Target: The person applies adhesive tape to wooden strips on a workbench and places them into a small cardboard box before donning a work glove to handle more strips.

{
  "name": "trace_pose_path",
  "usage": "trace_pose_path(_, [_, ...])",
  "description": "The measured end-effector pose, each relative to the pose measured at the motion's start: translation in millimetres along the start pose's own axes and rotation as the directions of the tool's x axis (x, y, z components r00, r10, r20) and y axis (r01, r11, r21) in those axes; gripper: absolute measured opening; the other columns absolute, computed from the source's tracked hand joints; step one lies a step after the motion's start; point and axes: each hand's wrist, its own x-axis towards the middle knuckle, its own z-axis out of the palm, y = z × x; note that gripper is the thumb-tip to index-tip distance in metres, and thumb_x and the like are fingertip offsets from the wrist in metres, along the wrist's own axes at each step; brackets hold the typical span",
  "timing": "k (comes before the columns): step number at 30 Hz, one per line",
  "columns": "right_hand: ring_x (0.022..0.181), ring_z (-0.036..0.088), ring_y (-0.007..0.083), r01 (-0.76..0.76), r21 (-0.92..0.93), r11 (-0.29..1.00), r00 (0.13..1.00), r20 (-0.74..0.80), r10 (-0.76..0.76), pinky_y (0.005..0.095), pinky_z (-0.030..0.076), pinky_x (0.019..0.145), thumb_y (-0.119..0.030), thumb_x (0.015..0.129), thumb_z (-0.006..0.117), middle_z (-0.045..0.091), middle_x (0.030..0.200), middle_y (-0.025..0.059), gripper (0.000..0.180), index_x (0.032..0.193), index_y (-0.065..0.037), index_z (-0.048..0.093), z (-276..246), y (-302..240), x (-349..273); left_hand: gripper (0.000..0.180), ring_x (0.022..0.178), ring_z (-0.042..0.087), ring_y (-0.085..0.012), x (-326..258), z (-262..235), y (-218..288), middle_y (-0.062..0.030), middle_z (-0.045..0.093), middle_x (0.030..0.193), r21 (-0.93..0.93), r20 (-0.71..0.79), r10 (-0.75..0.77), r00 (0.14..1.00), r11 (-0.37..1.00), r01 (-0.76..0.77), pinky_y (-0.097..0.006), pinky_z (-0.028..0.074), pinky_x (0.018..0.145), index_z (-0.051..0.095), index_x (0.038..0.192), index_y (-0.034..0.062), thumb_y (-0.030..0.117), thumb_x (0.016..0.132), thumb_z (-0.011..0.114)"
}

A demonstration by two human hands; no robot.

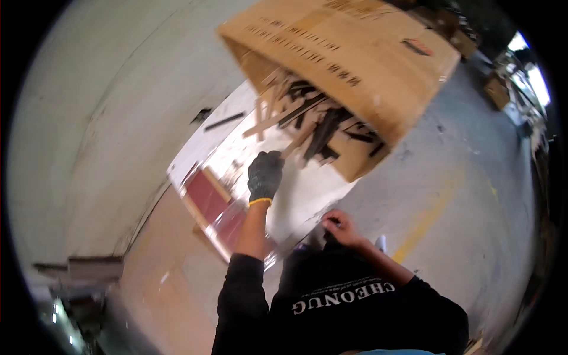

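My left hand (265,176), in a dark knit glove with a yellow cuff, is closed at the end of a pale wooden strip (298,141). The strip points toward the open mouth of a large cardboard box (337,53) lying on its side. Light wooden strips (266,125) and dark strips (322,137) spill out of that box in a loose heap. My bare right hand (343,228) is in front of my body, above the near edge of the white surface, its fingers curled. Whatever it may hold is hidden.
A white surface (296,198) lies under the heap. On its left are a dark red panel with a pale edge, partly under clear film (207,198), and a single dark strip (225,121). A yellow line (429,216) marks the grey floor on the right.
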Motion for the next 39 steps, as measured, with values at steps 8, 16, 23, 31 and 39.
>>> trace_pose_path(8, [0.079,0.060,0.0122,0.042,-0.035,0.998,0.977,0.212,-0.034,0.0247,0.048,0.073,-0.006,0.085,0.061,0.063,0.086,0.0069,0.011,0.094,-0.001,0.059,23.2,-21.5,53.0,0.025,0.075,0.058,-0.0259,-252.6,-16.8,-112.9,-0.0131,0.060,0.082,-0.306,-0.300,-0.564,0.769,0.821,0.482,-0.036,0.046,0.070,0.064,0.093,0.0044,0.028,0.086,0.059])
trace_pose_path(16, [0.093,0.054,0.0303,0.414,-0.380,0.827,0.910,0.197,-0.365,0.0366,0.045,0.078,-0.006,0.075,0.063,0.056,0.096,0.0108,0.018,0.092,-0.007,0.057,97.6,-21.3,68.1,0.037,0.057,0.058,-0.0318,-233.5,-16.2,-97.4,-0.0148,0.063,0.078,0.300,-0.037,-0.186,0.982,0.935,0.189,-0.044,0.045,0.052,0.052,0.121,0.0153,0.030,0.087,0.053])
trace_pose_path(23, [0.106,0.049,0.0294,0.229,-0.817,0.530,0.824,-0.127,-0.552,0.0429,0.033,0.094,-0.010,0.070,0.064,0.055,0.110,0.0082,0.028,0.097,-0.013,0.058,89.0,11.8,71.4,0.050,0.040,0.050,-0.0262,-283.5,-33.6,-136.0,-0.0109,0.053,0.051,0.299,0.147,-0.138,0.979,0.950,0.089,-0.040,0.039,0.042,0.044,0.133,0.0152,0.035,0.089,0.053])
trace_pose_path(31, [0.110,0.048,0.0285,0.127,-0.865,0.485,0.827,-0.178,-0.533,0.0415,0.035,0.095,-0.013,0.073,0.060,0.055,0.112,0.0075,0.025,0.098,-0.012,0.058,101.7,18.9,70.6,0.046,0.044,0.050,-0.0231,-194.2,-28.8,-142.6,-0.0080,0.050,0.050,0.443,-0.019,0.363,0.932,0.838,-0.318,-0.037,0.037,0.044,0.049,0.127,0.0112,0.033,0.087,0.057])
trace_pose_path(39, [0.108,0.050,0.0282,0.087,-0.853,0.514,0.808,-0.241,-0.537,0.0395,0.038,0.093,-0.011,0.072,0.061,0.055,0.111,0.0071,0.023,0.095,-0.012,0.058,95.5,18.9,64.1,0.054,0.043,0.051,-0.0257,-308.1,-32.0,-184.1,-0.0111,0.056,0.056,0.362,0.252,0.055,0.966,0.920,-0.147,-0.040,0.037,0.043,0.041,0.135,0.0141,0.034,0.087,0.058])
